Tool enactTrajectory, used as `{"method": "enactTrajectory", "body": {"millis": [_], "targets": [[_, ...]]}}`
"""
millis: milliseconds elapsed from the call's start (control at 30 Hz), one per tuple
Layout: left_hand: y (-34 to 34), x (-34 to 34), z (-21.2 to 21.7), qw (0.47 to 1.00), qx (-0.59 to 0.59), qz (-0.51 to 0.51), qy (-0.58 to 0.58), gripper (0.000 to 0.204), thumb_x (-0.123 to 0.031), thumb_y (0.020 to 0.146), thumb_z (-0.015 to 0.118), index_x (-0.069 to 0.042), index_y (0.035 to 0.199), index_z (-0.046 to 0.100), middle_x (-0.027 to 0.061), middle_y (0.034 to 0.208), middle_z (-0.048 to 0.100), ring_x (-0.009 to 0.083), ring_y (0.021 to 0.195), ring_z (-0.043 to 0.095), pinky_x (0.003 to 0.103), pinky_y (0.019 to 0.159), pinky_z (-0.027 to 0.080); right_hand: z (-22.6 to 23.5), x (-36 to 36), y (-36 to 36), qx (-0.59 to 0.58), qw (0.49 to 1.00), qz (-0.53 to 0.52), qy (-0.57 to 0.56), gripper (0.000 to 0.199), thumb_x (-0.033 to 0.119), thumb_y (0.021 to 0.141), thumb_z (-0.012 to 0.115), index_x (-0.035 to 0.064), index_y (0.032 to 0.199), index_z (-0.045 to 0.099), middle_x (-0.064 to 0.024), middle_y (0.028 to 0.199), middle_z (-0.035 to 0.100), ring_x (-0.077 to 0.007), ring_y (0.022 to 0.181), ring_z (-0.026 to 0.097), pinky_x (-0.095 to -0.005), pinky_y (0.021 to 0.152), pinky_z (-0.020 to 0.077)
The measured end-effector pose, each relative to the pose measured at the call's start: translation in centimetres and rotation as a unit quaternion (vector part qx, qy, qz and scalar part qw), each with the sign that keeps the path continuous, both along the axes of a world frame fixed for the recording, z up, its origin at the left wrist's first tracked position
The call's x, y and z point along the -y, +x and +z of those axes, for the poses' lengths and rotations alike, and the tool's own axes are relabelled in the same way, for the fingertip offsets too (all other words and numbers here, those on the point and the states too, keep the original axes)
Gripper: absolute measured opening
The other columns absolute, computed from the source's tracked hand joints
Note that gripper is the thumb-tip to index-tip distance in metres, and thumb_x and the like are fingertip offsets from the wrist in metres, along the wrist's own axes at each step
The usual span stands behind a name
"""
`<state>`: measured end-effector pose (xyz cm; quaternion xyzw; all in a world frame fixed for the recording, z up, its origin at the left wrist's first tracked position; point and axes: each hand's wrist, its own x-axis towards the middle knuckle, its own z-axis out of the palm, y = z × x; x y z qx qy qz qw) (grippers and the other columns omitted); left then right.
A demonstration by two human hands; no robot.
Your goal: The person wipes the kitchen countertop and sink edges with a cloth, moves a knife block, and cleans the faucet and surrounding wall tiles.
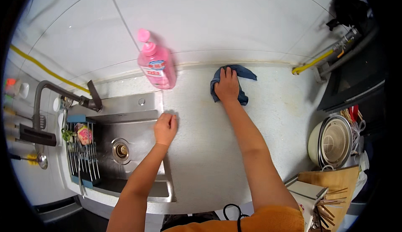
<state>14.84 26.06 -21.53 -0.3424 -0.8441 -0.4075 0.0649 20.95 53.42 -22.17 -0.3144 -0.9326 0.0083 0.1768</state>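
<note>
Under my right hand a dark blue cloth lies bunched on the white countertop, close to the back wall. The fingers press into the cloth and grip it, with folds sticking out on both sides. My left hand is curled into a fist at the right rim of the steel sink, and nothing shows in it. Behind that fist stands a pink pump bottle of liquid soap, upright against the wall.
A dark faucet arches at the sink's left, above a dish rack holding a sponge-like pink item. On the right are nested bowls and strainers, a wooden board and a holder with chopsticks. A yellow pipe meets the back wall.
</note>
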Motion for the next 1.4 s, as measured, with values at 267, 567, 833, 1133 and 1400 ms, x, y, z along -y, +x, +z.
{"method": "enactTrajectory", "body": {"millis": [267, 567, 833, 1133, 1400], "targets": [[0.1, 0.1, 0.1, 1.0, 0.013, 0.0, 0.02, 0.02, -0.016, 0.084, 0.057, -0.005, 0.069, 0.051, 0.0127, 0.068, 0.051, 0.0334, 0.063, 0.054, 0.043, 0.055, 0.043, 1.0, 7.7, -1.1, -0.1, 0.963, 0.25, -0.016, 0.05, 0.014, 0.067, 0.063, 0.0057, 0.116, 0.054, -0.0118, 0.12, 0.051, -0.0324, 0.112, 0.046, -0.039, 0.096, 0.0398], [-0.1, 0.1, -0.6, 0.992, 0.066, 0.04, 0.104, 0.021, -0.016, 0.089, 0.051, 0.0, 0.076, 0.052, 0.018, 0.073, 0.052, 0.0375, 0.068, 0.053, 0.043, 0.061, 0.043, 2.2, 15.5, 2.7, -0.063, 0.964, 0.241, -0.092, 0.059, 0.008, 0.065, 0.061, 0.0079, 0.123, 0.05, -0.0115, 0.126, 0.048, -0.0332, 0.119, 0.043, -0.0384, 0.1, 0.0376], [4.2, 6.8, -1.3, 0.951, 0.254, 0.029, 0.172, 0.023, -0.017, 0.091, 0.048, 0.001, 0.078, 0.053, 0.015, 0.07, 0.052, 0.0257, 0.064, 0.052, 0.035, 0.061, 0.042, 3.0, 23.5, 10.3, 0.016, 0.951, 0.284, -0.125, 0.066, 0.009, 0.061, 0.066, 0.0087, 0.125, 0.049, -0.0127, 0.127, 0.048, -0.0344, 0.121, 0.041, -0.0396, 0.103, 0.0348], [5.3, 34.2, -1.8, 0.964, 0.187, 0.179, 0.054, 0.02, -0.011, 0.089, 0.051, 0.002, 0.078, 0.061, 0.0154, 0.072, 0.06, 0.0248, 0.067, 0.058, 0.034, 0.063, 0.045, 2.8, 24.3, 9.9, 0.021, 0.916, 0.368, -0.156, 0.068, 0.0, 0.056, 0.069, 0.0128, 0.121, 0.054, -0.0076, 0.125, 0.051, -0.0302, 0.12, 0.045, -0.0376, 0.099, 0.0398], [3.2, 37.3, 0.6, 0.972, 0.079, 0.202, -0.085, 0.013, -0.012, 0.084, 0.055, -0.002, 0.076, 0.059, 0.0157, 0.075, 0.058, 0.0366, 0.069, 0.057, 0.043, 0.062, 0.046, 1.1, 23.6, -3.8, -0.091, 0.915, 0.341, -0.197, 0.061, -0.006, 0.063, 0.056, 0.0082, 0.122, 0.053, -0.0116, 0.129, 0.051, -0.032, 0.121, 0.045, -0.0381, 0.102, 0.0368]]}}
